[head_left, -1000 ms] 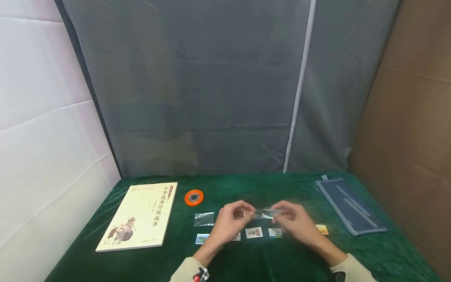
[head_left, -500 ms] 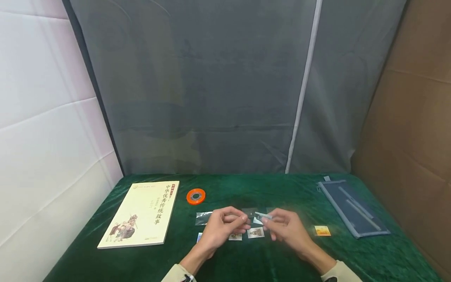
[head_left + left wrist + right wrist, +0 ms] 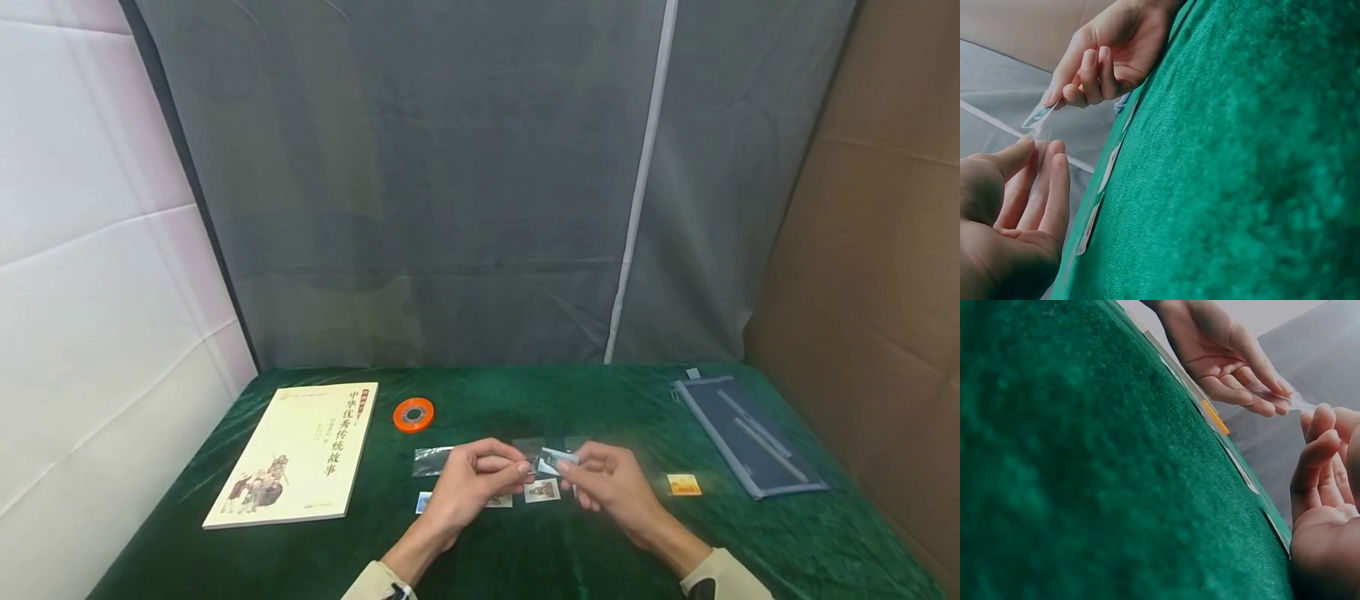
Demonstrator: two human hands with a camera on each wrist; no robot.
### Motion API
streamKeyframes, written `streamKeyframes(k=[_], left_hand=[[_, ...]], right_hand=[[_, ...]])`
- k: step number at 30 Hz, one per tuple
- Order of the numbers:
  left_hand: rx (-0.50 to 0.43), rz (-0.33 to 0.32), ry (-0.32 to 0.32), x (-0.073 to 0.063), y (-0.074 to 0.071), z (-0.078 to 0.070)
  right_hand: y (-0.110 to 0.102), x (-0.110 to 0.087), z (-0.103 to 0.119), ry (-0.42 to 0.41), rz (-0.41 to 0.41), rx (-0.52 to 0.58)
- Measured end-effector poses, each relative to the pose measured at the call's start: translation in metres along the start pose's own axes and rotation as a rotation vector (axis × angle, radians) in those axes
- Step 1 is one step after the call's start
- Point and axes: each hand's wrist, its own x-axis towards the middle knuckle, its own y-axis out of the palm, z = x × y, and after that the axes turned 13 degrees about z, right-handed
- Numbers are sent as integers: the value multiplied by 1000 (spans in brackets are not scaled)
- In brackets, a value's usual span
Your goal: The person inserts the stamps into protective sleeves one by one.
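Note:
My left hand [image 3: 467,485] pinches a small clear plastic sleeve [image 3: 1297,402] between thumb and fingers. Opposite it, my right hand [image 3: 618,490] pinches a small stamp [image 3: 557,460] with a bluish picture and white edges. In the left wrist view the stamp's lower end meets the sleeve's mouth near the left thumb tip. Both hands are raised over the green cloth. Below them lies a row of stamps, among them a brownish stamp [image 3: 542,490] and, farther right, a yellow stamp [image 3: 684,484]. The left hand partly covers others in the row.
Another clear sleeve [image 3: 432,462] lies left of the hands, and more lie behind them. An orange tape roll [image 3: 413,415] sits farther back. A cream book [image 3: 292,458] rests at the left, a blue zip pouch [image 3: 750,437] at the right. Green cloth [image 3: 517,400] covers the table.
The stamp in the right hand has tilted and come out into view beside the left fingertips. Both hands shifted slightly left, uncovering the yellow stamp; over the last half second they barely moved.

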Motion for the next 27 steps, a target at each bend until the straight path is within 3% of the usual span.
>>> streamKeyframes(k=[11,27], left_hand=[[-27,7,0,0,1,2],[-6,-57,57,-2,12,-3]], right_hand=[[0,1,-2,28,14,-28],[0,-2,1,-4,97,3]])
